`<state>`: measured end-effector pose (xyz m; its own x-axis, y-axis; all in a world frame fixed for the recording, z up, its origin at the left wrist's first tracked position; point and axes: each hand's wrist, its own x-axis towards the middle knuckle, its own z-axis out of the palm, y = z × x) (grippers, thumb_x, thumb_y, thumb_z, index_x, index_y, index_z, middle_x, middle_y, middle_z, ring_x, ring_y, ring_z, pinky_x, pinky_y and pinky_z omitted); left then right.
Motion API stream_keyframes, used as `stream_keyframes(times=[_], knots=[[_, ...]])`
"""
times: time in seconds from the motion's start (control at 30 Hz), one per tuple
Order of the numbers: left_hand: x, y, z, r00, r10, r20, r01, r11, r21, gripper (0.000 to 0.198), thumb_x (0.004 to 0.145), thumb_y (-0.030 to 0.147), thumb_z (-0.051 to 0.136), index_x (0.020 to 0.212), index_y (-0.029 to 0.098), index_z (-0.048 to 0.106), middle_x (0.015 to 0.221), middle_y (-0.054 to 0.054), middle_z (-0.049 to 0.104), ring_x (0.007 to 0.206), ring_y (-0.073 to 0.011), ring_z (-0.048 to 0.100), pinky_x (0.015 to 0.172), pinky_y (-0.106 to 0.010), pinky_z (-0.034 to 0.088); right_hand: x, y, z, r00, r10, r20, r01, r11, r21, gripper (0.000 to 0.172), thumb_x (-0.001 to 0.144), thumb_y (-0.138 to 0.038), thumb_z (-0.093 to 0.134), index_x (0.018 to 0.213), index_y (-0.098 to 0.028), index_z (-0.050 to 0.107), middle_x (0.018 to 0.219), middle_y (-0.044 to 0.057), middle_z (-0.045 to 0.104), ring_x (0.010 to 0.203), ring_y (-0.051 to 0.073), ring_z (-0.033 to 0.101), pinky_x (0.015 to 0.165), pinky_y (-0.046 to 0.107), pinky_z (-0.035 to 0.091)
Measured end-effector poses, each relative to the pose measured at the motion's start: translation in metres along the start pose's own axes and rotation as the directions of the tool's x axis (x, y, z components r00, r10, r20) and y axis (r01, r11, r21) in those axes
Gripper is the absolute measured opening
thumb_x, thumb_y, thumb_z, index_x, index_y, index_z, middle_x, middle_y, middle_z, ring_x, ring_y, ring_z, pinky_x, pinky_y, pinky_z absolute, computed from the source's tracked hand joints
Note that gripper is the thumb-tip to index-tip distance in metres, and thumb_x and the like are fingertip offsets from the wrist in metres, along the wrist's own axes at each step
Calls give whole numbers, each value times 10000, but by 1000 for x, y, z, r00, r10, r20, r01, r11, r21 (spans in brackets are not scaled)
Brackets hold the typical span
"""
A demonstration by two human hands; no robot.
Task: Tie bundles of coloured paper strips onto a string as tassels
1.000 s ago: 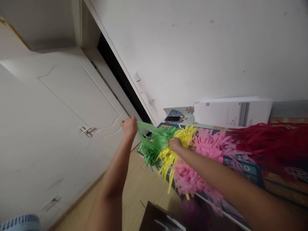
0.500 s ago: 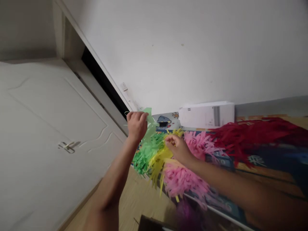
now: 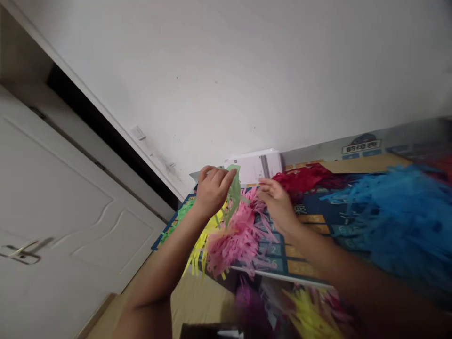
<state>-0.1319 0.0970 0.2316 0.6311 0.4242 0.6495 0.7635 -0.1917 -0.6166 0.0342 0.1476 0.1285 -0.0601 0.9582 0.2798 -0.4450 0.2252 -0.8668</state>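
The left hand (image 3: 213,190) has its fingers (image 3: 215,176) pressed together and curled, pinching one green paper fringe (image 3: 233,190) that stands up just beside the knuckles. The right hand (image 3: 277,202) is open, with its fingers (image 3: 267,187) loosely spread just above a pink fringe (image 3: 240,240) (whether they touch it, I cannot tell).

Five more fringe bunches are in view, besides the held piece. Three of them, one pink, one yellow (image 3: 201,247) and one green (image 3: 178,220), lie in a row on a printed number board (image 3: 273,252), the green partly behind the left arm. One red bunch (image 3: 303,179) and one large blue bunch (image 3: 388,216) lie further right on the board.

Two blurred bunches, one purple (image 3: 249,306) and one yellow (image 3: 310,315), sit below the board's edge. Beyond the board are one white paper pack (image 3: 254,167) and a white wall (image 3: 247,70). To the left are one white door (image 3: 60,207) and a wood floor (image 3: 199,301).
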Motion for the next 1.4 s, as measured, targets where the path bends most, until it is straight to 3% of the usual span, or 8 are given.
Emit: stream_keyframes(times=[0.1,0.23,0.4,0.57,0.67,1.0,1.2,1.4], knots=[[16,6,0,999,40,-22,-40,999,11,286,951,104,461,1171,204,614,885,-51,724,806,-187,629,912,-389,391,-38,-18,-24,946,-259,-194,229,959,-165,185,812,-290,615,979,-211,612,890,35,634,856,193,608,816,345,496],[30,27,5,991,129,-17,-129,992,9,292,963,109,463,1195,219,602,869,-39,721,803,-182,633,906,-385,390,-108,-34,-18,854,-443,273,497,850,-173,220,932,-263,536,1139,-258,610,1056,59,654,910,193,629,790,326,522],[25,46,3,977,211,-34,-211,977,1,334,949,102,494,1248,230,569,888,-33,731,819,-180,648,911,-386,398,-84,-30,-20,765,-644,18,569,662,-487,385,839,-300,667,1209,-228,591,1161,116,626,1014,249,585,921,443,469],[14,37,2,990,136,-33,-136,991,-13,334,957,112,492,1246,252,580,882,-26,736,813,-169,652,931,-386,390,-42,-33,-70,581,-461,671,814,346,-467,242,790,-426,737,638,-252,663,650,-14,662,893,224,598,1099,561,237],[9,32,6,993,103,-52,-101,994,30,323,960,108,492,1245,226,587,863,-31,741,801,-174,647,945,-396,381,-58,-44,-82,712,-452,537,670,209,-712,322,828,-417,708,577,-225,645,712,34,695,956,266,574,1064,607,226],[-7,38,-9,1000,19,-21,-18,998,54,371,959,112,449,1289,215,584,854,-44,739,801,-181,640,987,-400,352,-94,-15,3,700,-674,237,640,445,-626,317,893,-265,627,1196,-170,613,1099,133,696,1061,277,595,935,441,434],[-31,21,-12,998,-56,41,54,996,66,376,945,111,462,1282,214,590,847,-46,741,809,-197,643,972,-411,344,-62,-10,-31,538,-356,764,842,279,-462,131,824,-365,732,817,-234,724,878,60,744,892,251,603,858,441,386],[-42,13,-5,986,-157,49,154,986,63,436,876,74,485,1275,214,592,863,-47,751,823,-214,650,998,-430,328,-107,-29,-31,601,-520,607,798,426,-426,228,899,-220,586,1086,-259,709,1104,60,729,1021,250,611,897,447,442]])
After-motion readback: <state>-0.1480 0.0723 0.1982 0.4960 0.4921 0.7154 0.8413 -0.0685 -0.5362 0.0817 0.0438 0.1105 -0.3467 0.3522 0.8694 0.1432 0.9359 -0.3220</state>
